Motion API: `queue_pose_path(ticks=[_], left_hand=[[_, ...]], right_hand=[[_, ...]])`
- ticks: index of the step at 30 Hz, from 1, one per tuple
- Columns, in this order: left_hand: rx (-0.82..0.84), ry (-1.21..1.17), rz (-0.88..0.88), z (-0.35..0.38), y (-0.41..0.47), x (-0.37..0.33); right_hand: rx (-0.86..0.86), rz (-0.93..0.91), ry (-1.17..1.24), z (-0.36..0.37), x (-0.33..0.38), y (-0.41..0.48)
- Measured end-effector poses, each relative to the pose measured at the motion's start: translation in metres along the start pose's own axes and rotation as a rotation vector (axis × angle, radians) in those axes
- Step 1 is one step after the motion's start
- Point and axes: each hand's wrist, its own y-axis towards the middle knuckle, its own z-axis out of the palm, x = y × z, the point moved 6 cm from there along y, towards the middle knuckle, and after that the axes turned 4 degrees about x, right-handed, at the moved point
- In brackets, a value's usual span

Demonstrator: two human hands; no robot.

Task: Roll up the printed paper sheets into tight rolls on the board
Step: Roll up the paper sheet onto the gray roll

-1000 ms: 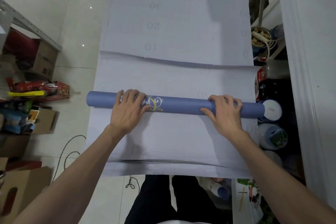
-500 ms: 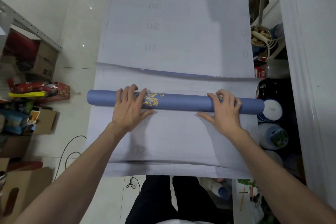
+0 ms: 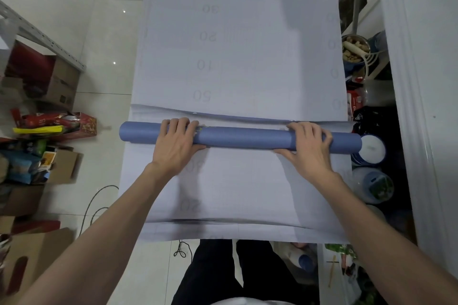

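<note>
A long blue paper roll (image 3: 243, 136) lies across the board (image 3: 238, 32). The board is long and pale, with faint numbers printed on it. The roll goes from side to side, and both of its ends stick out a little past the board's edges.

The left hand (image 3: 176, 144) lies on top of the roll, near its left end. The fingers curl over the far side and the thumb presses on the near side, so this hand is wrapped around the roll. The right hand (image 3: 308, 148) holds the roll the same way, near its right end. A tiny bit of gold print (image 3: 203, 128) peeks out on the roll, just beside the left hand's fingers.

On the near side of the roll, a flat white sheet (image 3: 235, 186) lies on the board. It reaches toward the person's dark trousers (image 3: 223, 272). Just past the far side of the roll, the thin edge of another sheet (image 3: 238, 117) lies across the board.

Left of the roll, on the tiled floor (image 3: 74, 7), there are cardboard boxes (image 3: 62, 82) and bright packets (image 3: 47, 124). A black cable (image 3: 94, 202) curls on the floor too. Just beside the roll's right end stands a white tub with a blue rim (image 3: 371, 150). Farther off on that side there is a metal bowl (image 3: 355, 48) with peanuts in it.
</note>
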Motion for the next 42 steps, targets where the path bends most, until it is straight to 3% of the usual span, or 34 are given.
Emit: queue_pose_path(ticks=[4,7,11,15,21,25,28,33,38,42], left_hand=[[0.036,-0.148,0.005,0.004,-0.003,0.008],[0.042,-0.074,-0.041,0.002,-0.002,0.003],[0.193,-0.07,-0.028,0.009,0.007,-0.007],[0.244,-0.025,-0.017,0.014,0.018,0.0],[0.213,0.12,-0.057,-0.002,0.044,0.004],[0.021,0.105,-0.05,-0.05,0.051,0.009],[-0.129,0.099,0.047,-0.11,0.049,0.01],[-0.18,0.106,0.198,-0.179,0.05,0.001],[-0.204,0.058,0.437,-0.193,0.076,-0.052],[-0.216,0.014,0.695,-0.196,0.09,-0.142]], right_hand=[[0.038,-0.027,0.105,-0.002,-0.007,0.0],[0.036,-0.025,0.062,0.0,-0.005,0.004],[0.142,-0.072,0.045,0.008,0.003,0.01],[0.142,-0.087,0.01,0.005,0.004,0.02],[0.103,-0.02,-0.167,-0.002,0.011,0.042],[-0.014,0.044,-0.166,-0.038,0.019,0.041],[-0.187,0.059,-0.114,-0.087,0.026,0.02],[-0.433,0.108,-0.064,-0.154,0.026,-0.035],[-0.456,0.346,-0.063,-0.163,0.0,-0.106],[-0.452,0.588,-0.08,-0.153,-0.041,-0.186]])
